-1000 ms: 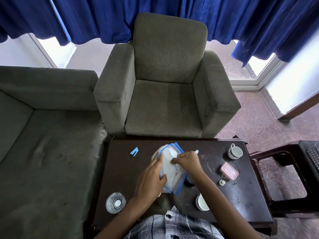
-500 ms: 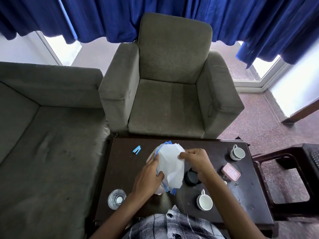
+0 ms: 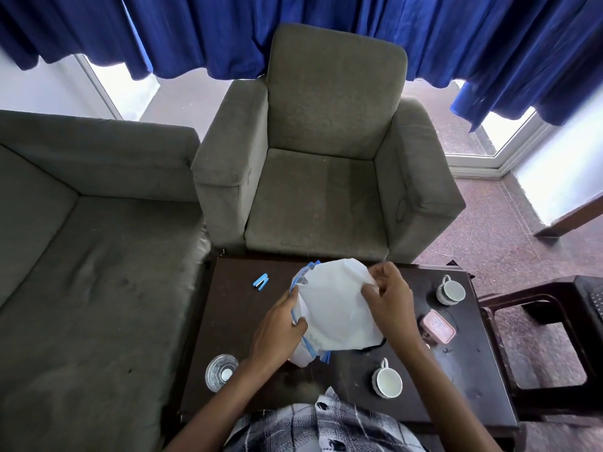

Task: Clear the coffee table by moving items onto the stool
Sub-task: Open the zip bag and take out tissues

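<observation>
While both hands grip it, the bag (image 3: 336,308) sits over the middle of the counter (image 3: 235,321): white plastic, blue edging, face tilted up toward the camera. Can't tell if its lower end touches the top. On the bag's blue left edge the left hand (image 3: 277,324) is wrapped round, thumb on the front face. At the upper right edge the right hand (image 3: 388,301) pinches the plastic, fingers curled. Just off the counter's right side stands the stool (image 3: 592,300), dark frame, only partly in view. Other items on the counter: blue clip (image 3: 261,282) far-left of the bag, apart from it; glass (image 3: 221,371) upright at the near-left, beside the left forearm; white cup (image 3: 387,381) near side, mouth up, beside the right forearm; second cup (image 3: 452,290) at the far right; pink box (image 3: 439,327) between the two cups, just right of the right wrist. Some dark edge pokes out under the bag's lower right, can't tell what. Grey armchair (image 3: 326,190) beyond the counter, sofa (image 3: 81,256) to the left, blue curtain (image 3: 326,27) across the top.
</observation>
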Demonstrator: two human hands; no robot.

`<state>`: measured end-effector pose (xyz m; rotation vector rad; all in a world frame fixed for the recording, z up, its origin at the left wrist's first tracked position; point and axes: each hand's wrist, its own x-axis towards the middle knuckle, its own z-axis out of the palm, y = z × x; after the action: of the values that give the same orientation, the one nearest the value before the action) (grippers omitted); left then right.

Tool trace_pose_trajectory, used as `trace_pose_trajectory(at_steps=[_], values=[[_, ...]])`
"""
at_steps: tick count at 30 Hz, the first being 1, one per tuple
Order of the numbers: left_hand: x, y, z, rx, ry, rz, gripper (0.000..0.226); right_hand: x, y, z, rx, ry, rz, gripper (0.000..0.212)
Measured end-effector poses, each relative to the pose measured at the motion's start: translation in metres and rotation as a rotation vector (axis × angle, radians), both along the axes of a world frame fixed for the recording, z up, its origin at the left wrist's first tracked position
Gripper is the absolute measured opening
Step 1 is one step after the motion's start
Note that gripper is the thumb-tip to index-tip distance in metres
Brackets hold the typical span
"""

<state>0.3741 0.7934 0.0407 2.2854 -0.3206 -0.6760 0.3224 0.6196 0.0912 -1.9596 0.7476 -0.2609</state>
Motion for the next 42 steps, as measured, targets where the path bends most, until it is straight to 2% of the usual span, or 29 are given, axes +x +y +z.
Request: trace_pose_trajectory(at_steps=[5,9,14,16,18,21,26,29,31,36,39,42], values=[[0.002,0.001,-0.004,-0.031,-0.016,0.040,0.066,-0.001,-0.012,-0.002,-0.052,-0.003,0.005,0.036],[0.005,0.003,-0.006,-0.052,-0.014,0.050,0.066,-0.006,-0.022,0.014,-0.052,-0.050,0.064,0.033],[0.008,0.003,-0.011,-0.100,0.021,0.049,0.067,-0.008,-0.016,0.030,-0.332,-0.159,0.206,0.022],[0.009,0.001,-0.013,-0.139,0.042,0.060,0.067,-0.006,-0.009,0.029,-0.355,-0.182,0.256,0.024],[0.010,0.000,-0.015,-0.148,0.044,0.067,0.067,-0.005,-0.006,0.028,-0.293,-0.190,0.244,0.027],[0.013,0.002,-0.020,-0.142,0.041,0.089,0.067,-0.005,-0.008,0.031,-0.084,-0.204,0.194,0.039],[0.024,0.013,-0.031,-0.120,0.059,0.118,0.067,-0.004,-0.015,0.034,-0.117,-0.179,0.215,0.037],[0.037,0.022,-0.038,-0.078,0.023,0.135,0.067,0.004,-0.015,0.027,-0.001,-0.186,0.183,0.042],[0.050,0.028,-0.044,-0.024,-0.006,0.138,0.067,0.013,-0.016,0.018,0.099,-0.177,0.152,0.044],[0.090,0.044,-0.069,0.239,-0.007,0.067,0.071,0.044,-0.012,-0.011,0.192,-0.071,0.129,0.045],[0.105,0.047,-0.093,0.373,0.037,0.019,0.064,0.064,-0.008,-0.034,0.201,0.009,0.136,0.045],[0.110,0.045,-0.125,0.421,0.108,0.083,0.051,0.079,-0.003,-0.060,0.200,0.064,0.119,0.043]])
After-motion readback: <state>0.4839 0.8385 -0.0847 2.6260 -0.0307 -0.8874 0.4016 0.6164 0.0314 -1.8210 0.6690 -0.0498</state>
